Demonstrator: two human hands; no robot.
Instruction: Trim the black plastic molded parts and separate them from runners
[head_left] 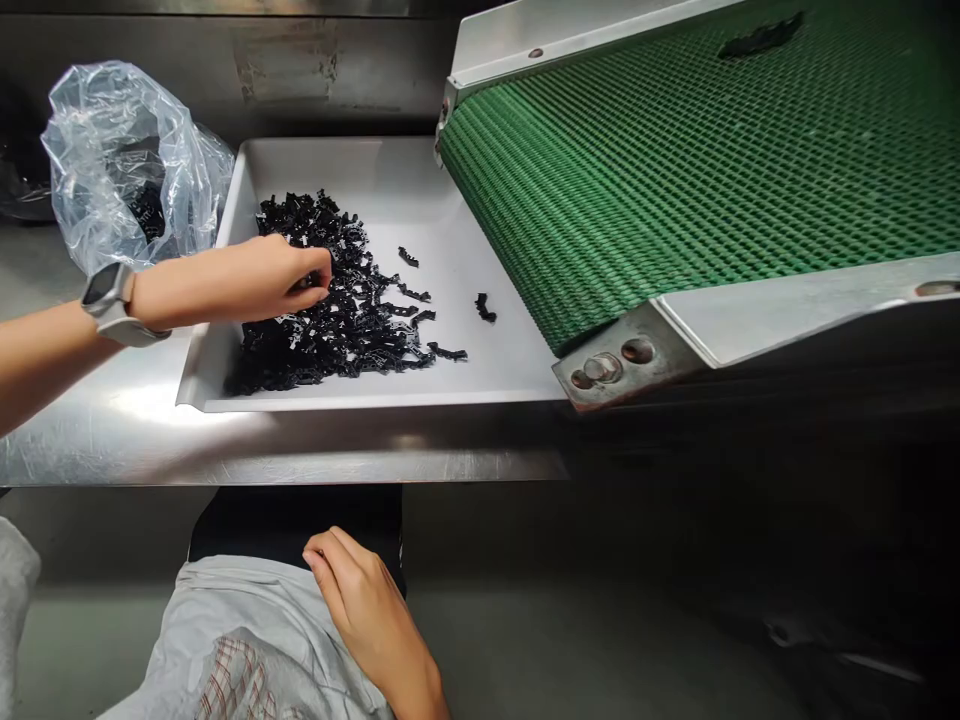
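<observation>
My left hand (296, 278), with a watch (112, 300) on its wrist, hangs over a heap of small black plastic parts (337, 320). Its fingers are curled closed, and whatever may be inside them is hidden. The heap lies in the left half of a white tray (420, 385), with a few single parts (485, 307) scattered to its right. Low in the view, my right hand (360, 595) rests at my lap against a light grey shirt (247, 610). Its fingers are bent and pressed together, with nothing showing in them.
A green mesh conveyor belt (675, 170) slopes down over the tray's right side, carrying one black piece (761, 38) near its top. A metal bracket (607, 370) juts out at its lower corner. Left of the tray stands a clear plastic bag (187, 170) with black contents. The metal table (300, 460) ends in front.
</observation>
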